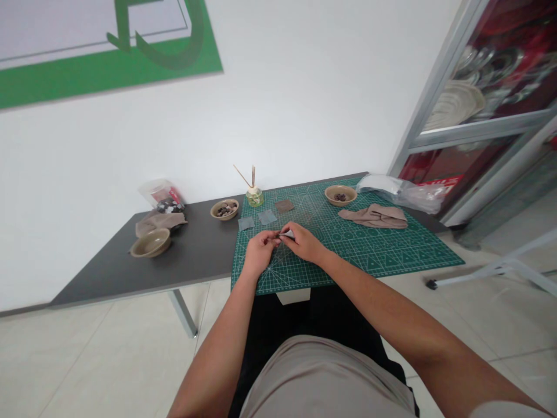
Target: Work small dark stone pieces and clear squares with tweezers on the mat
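My left hand (pixel 260 251) and my right hand (pixel 304 242) meet over the green cutting mat (pixel 361 249), fingertips nearly together. Between them they pinch a small, pale grey, flat piece (pixel 288 234); the fingers cover much of it, and its kind does not show. Just beyond my hands lie two thin blue-grey squares (pixel 267 217) and a brown square (pixel 285 205). Behind my left hand, a bowl (pixel 225 209) holds several small dark and light pieces like pebbles. Another bowl (pixel 340 196), with a few dark pieces inside, stands at the mat's far right.
A reed diffuser bottle (pixel 255 196) stands by the wall. Rightward are a crumpled brown cloth (pixel 375 216) and a clear plastic bag (pixel 404 193). On the dark table's (pixel 195 255) left lie a tilted bowl (pixel 151 244), another cloth (pixel 159 223) and a clear tub (pixel 161 194).
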### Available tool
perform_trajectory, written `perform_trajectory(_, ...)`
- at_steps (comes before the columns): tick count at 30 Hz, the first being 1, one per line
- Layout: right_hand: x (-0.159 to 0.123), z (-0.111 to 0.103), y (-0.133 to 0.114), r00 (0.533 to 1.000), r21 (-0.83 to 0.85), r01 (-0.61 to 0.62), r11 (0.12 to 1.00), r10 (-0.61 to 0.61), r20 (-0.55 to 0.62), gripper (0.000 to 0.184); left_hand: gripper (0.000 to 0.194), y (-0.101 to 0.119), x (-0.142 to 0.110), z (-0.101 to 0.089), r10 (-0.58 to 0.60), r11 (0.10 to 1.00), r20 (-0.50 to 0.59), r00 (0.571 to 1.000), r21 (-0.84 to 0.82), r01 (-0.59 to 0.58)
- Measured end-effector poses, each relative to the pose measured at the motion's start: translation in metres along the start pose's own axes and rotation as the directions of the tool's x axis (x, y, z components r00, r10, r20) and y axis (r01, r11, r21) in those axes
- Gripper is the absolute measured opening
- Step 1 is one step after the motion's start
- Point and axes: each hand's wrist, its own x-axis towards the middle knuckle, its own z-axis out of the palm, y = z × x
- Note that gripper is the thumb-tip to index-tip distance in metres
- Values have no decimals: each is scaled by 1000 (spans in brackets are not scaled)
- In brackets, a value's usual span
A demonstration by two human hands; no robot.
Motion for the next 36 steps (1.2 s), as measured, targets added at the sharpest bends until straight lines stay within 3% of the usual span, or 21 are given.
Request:
perform_trajectory(16, 1, -2, -2, 999, 63, -38, 997, 38, 2, 6, 21, 1, 0, 0, -5, 1000, -19, 1000, 15, 5)
perform_trajectory(28, 0, 3, 2, 1000, 29, 3, 1000, -4, 30, 12, 15, -3, 0, 1, 9, 999, -35, 999, 31, -8)
perform_trajectory(36, 1, -3, -4, 999, 77, -30, 997, 28, 22, 5, 18, -2, 1, 2, -14, 999, -30, 999, 39, 16)
